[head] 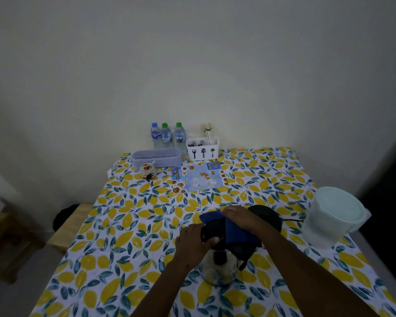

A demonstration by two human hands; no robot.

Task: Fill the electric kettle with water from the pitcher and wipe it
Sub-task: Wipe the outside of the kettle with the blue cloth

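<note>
A steel electric kettle with a black lid and handle stands on the lemon-print tablecloth, in front of its round black base. My left hand grips the kettle's black top from the left. My right hand presses a blue cloth onto the lid. The clear plastic pitcher with a pale lid stands at the right edge, apart from both hands.
At the back stand three water bottles, a grey oblong box, a white cutlery caddy, a small patterned jar and a blue menu card. A black cord runs from the base toward the pitcher.
</note>
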